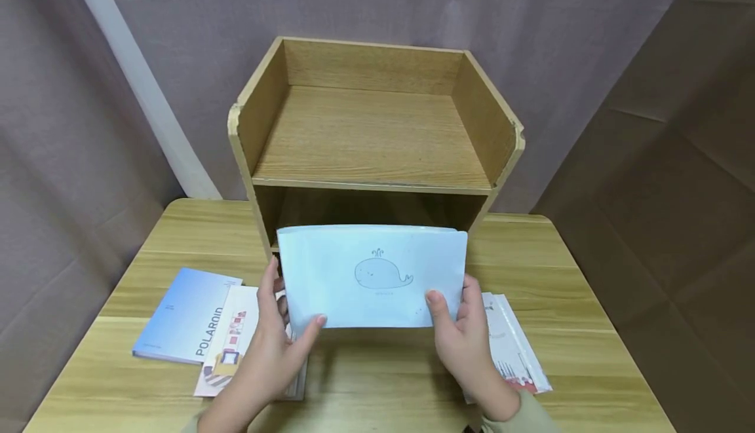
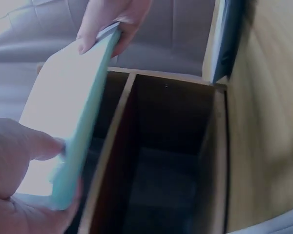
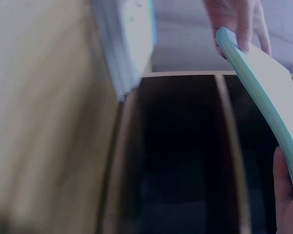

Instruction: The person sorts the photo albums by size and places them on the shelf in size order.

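A pale blue notebook (image 1: 330,276) with a small whale drawing on its cover is held up, tilted, before the wooden shelf (image 1: 377,138). My left hand (image 1: 274,348) grips its lower left corner, thumb on the cover and fingers behind. At the right edge my right hand (image 1: 466,344) pinches it the same way. The left wrist view shows the notebook (image 2: 63,92) from the side, with a teal edge, between both hands. Past it, in the right wrist view, lie the dark lower compartments (image 3: 180,146) of the shelf, split by a divider (image 3: 232,146).
On the table's left lie a blue book (image 1: 183,315) lettered POLAROID and a white illustrated book (image 1: 227,354), partly behind my left arm. White books (image 1: 513,348) lie to the right, partly covered by my right hand. Grey curtains (image 1: 377,0) hang behind the shelf.
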Demonstrator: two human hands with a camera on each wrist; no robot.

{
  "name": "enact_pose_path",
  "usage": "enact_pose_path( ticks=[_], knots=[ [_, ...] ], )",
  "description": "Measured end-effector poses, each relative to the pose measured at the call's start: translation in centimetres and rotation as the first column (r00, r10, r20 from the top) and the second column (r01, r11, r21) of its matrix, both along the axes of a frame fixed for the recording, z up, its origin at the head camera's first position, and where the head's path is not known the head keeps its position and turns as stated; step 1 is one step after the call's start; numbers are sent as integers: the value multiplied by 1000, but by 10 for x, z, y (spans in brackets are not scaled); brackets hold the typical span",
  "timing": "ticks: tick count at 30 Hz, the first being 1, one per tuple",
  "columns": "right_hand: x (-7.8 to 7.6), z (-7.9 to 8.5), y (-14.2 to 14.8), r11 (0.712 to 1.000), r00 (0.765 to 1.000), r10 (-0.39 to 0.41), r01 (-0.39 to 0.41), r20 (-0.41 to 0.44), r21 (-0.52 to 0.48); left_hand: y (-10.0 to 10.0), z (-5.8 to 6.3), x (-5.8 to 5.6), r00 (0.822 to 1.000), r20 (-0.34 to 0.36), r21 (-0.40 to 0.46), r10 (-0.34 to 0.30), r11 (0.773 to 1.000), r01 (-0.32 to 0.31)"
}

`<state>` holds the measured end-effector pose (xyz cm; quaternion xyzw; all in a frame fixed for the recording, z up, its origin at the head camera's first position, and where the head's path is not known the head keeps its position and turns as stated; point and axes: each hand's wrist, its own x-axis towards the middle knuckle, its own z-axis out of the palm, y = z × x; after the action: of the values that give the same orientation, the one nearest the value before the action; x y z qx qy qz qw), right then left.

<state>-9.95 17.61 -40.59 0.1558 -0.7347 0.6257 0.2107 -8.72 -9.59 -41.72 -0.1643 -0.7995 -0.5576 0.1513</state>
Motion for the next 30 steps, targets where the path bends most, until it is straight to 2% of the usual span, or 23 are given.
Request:
enact_pose_path(
  ticks=[3, 6, 11, 16, 18, 21, 23, 26, 28, 30],
  knots=[
    [-6, 14, -4, 1000, 999, -19, 19, -27, -14, 0, 11, -5, 984, -174, -80, 45, 995, -60],
    [-12, 25, -6, 1000, 998, -25, 24, -50, -20, -1, 21, -11, 963, -263, -145, 62, 984, -103],
    [-23, 40, -8, 998, 994, 2, -9, -105, -65, -4, 33, -22, 938, -342, -147, 60, 982, -117],
    [-34, 55, -10, 988, 981, 37, -64, -193, -138, -2, 49, -33, 910, -413, -72, 27, 995, -62],
    [-38, 62, -10, 986, 980, 39, -70, -198, -149, -1, 55, -37, 903, -429, -40, 12, 999, -33],
    [-42, 75, -9, 993, 985, 21, -41, -171, -112, 0, 64, -40, 893, -450, -9, 20, 1000, -28],
    [-44, 82, -7, 998, 991, 0, -8, -131, -60, 1, 68, -42, 886, -462, 2, 34, 999, -37],
    [-40, 91, -3, 999, 998, -25, 27, -55, 41, 2, 73, -44, 878, -477, 38, 31, 999, -15],
    [-36, 96, 0, 995, 1000, -4, 1, 22, 100, 3, 74, -44, 876, -482, 58, 30, 998, -2],
    [-31, 101, 4, 988, 993, 40, -56, 107, 147, 3, 74, -43, 882, -471, 73, 35, 997, 0]
  ],
)
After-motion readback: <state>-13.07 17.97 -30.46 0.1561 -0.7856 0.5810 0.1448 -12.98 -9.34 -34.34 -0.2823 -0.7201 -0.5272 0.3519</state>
